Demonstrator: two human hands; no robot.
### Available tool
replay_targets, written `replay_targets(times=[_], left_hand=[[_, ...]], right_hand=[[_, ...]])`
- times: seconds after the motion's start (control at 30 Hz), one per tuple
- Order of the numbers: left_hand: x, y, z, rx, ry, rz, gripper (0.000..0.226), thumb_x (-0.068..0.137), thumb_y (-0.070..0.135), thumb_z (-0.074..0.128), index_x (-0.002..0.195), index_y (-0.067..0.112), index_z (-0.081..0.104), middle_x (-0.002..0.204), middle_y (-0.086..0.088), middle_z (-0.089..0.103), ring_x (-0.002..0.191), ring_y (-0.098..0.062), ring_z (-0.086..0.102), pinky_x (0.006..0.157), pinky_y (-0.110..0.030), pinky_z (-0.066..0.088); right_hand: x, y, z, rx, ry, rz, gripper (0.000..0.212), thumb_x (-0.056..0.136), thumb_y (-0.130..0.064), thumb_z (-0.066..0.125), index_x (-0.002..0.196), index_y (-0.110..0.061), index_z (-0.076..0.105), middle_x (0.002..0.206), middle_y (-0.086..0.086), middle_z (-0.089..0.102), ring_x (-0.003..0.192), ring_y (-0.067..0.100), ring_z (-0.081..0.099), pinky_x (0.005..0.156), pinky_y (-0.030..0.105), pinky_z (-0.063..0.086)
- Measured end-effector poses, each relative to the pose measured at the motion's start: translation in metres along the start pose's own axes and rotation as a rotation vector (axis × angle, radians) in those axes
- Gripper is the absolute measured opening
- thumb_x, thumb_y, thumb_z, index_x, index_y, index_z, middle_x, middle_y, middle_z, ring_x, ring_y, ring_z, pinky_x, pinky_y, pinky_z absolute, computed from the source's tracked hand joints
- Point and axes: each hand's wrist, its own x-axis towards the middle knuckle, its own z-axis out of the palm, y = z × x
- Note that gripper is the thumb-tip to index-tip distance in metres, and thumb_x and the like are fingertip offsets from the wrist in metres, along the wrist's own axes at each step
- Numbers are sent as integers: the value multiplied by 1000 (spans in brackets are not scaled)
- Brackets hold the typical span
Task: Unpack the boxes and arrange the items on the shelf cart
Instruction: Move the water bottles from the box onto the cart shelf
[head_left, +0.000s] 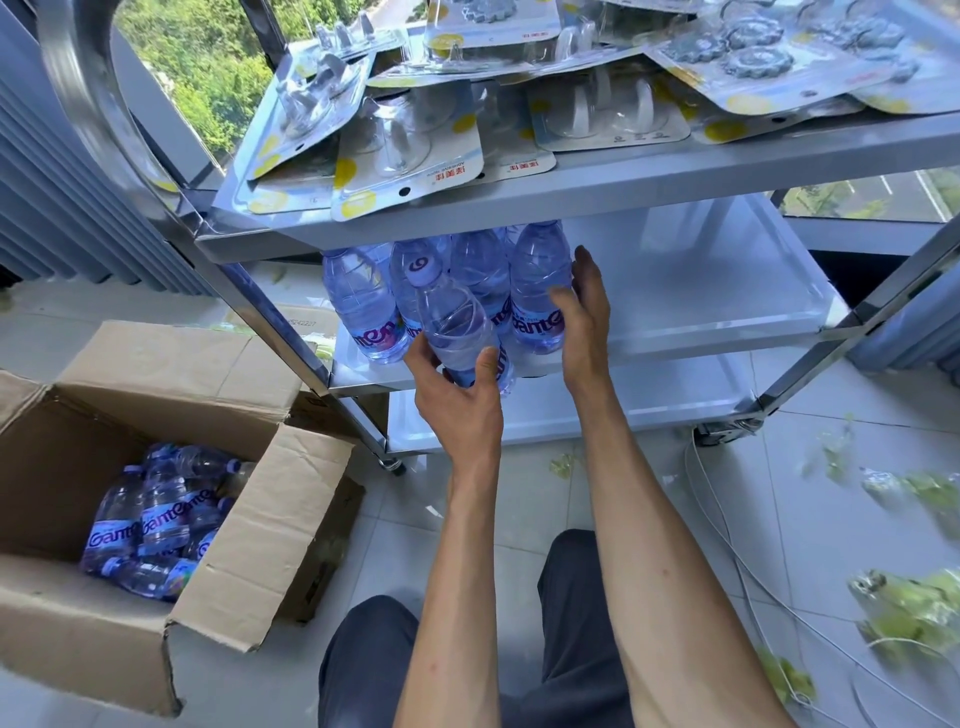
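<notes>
Left hand grips one clear purple-labelled water bottle – four more stand behind; right hand, fingers straight, steadies the rightmost standing bottle.

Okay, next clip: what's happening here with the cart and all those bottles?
A person is stocking a steel shelf cart from an open cardboard box on the floor. The left hand grips a tilted water bottle at the front of the middle shelf, where several bottles already stand. The right hand rests open against the rightmost standing one. More bottles lie in the box, and the top shelf holds blister packs of hooks.
</notes>
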Motion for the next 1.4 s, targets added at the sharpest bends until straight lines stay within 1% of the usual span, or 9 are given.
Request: replay_targets(times=[0.13,0.23,0.3,0.47,0.8,1.0,1.17,1.3,1.4], left_hand=[[5,-5,-2,7,10,-6,61,80,23,78,131,9,47,123,0,63,104,-2,62,89,-34,55],[9,-8,-4,12,1,-2,60,80,26,77,130,9,48,122,0,63,107,-9,63,88,-45,55],[11,-9,-5,4,-8,-11,61,81,29,77,130,10,47,123,1,63,109,-9,62,88,-46,56],[13,-10,-4,-11,-2,-29,60,81,21,79,130,11,48,124,3,62,110,-8,62,88,-43,57],[11,-7,-2,-15,-1,-43,60,79,21,80,129,11,48,120,11,61,109,-7,61,87,-48,57],[12,-11,-2,2,-5,-41,60,80,25,80,129,14,47,125,6,61,112,-11,60,90,-52,54],[12,-10,2,-9,-10,-22,60,80,22,79,130,12,47,125,1,60,111,-10,61,91,-48,55],[11,-8,4,-7,-17,-9,60,80,14,79,130,8,48,124,-4,62,106,-8,62,88,-42,56],[11,-5,6,-25,-32,-2,59,78,9,78,130,7,49,124,-3,62,105,-6,62,90,-43,55]], right_hand=[[9,18,-9,-177,-214,-21,105,71,-11,82,155,-16,19,149,-2,43,130,9,50,105,36,48],[20,23,-16,-208,-248,-42,122,66,-9,89,157,-16,8,152,-7,35,128,-7,46,94,13,47],[31,19,-15,-249,-274,-62,128,63,-14,92,157,-16,6,160,0,24,139,4,36,105,19,42],[48,20,-8,-295,-308,-107,114,59,-11,90,151,-10,23,149,12,41,135,28,45,109,51,41],[51,28,-1,-297,-147,-145,103,57,-29,84,147,-29,35,133,-13,58,114,2,60,90,19,51],[63,34,-1,-287,-129,-149,104,54,-33,88,145,-30,38,134,-16,57,118,-1,58,95,23,50],[63,36,-4,-262,-235,-119,128,56,-31,95,155,-17,17,154,-2,38,138,9,42,112,39,40],[41,33,-5,-300,-150,-39,133,56,-27,96,156,-14,9,151,0,43,133,10,47,107,28,42],[16,28,-12,-325,-20,-20,113,69,-17,86,156,-19,16,157,-3,33,138,10,40,109,22,36]])
